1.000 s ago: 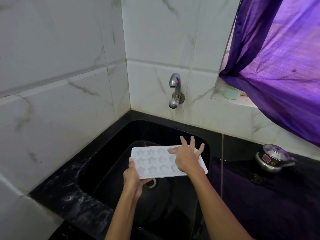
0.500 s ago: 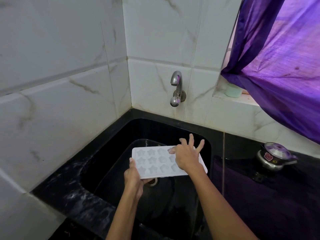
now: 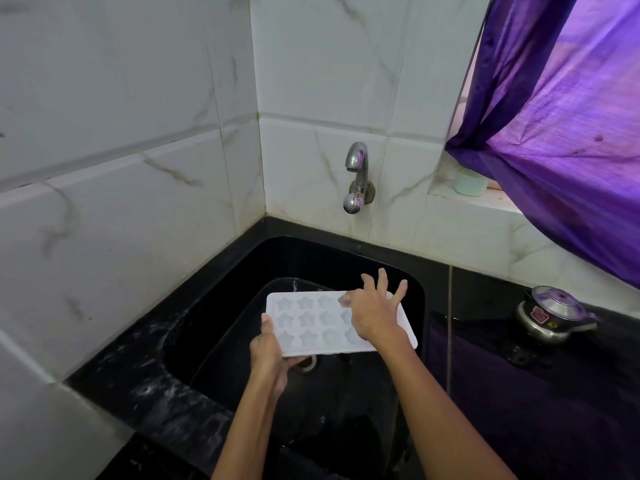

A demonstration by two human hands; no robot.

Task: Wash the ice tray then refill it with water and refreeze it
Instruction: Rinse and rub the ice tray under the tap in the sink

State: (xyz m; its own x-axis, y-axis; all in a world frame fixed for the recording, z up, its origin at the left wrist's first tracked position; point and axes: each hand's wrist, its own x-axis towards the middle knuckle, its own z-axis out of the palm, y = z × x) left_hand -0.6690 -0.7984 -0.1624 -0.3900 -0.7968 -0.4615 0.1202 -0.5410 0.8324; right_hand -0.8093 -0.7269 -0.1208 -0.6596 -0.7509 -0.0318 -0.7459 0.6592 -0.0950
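The white ice tray (image 3: 311, 322) is held level over the black sink (image 3: 221, 327), low in the centre of the frame, its long axis running left to right. The left hand (image 3: 268, 355) is clamped on the tray's near-left corner, thumb on top and fingers beneath. The right hand (image 3: 375, 315) lies on the right half, fingers spread, gripping nothing. The star-shaped wells look empty, though a film of water cannot be ruled out. The tap (image 3: 356, 178) sits above and slightly right of the tray, with no stream visible; the right hand is nearer to it.
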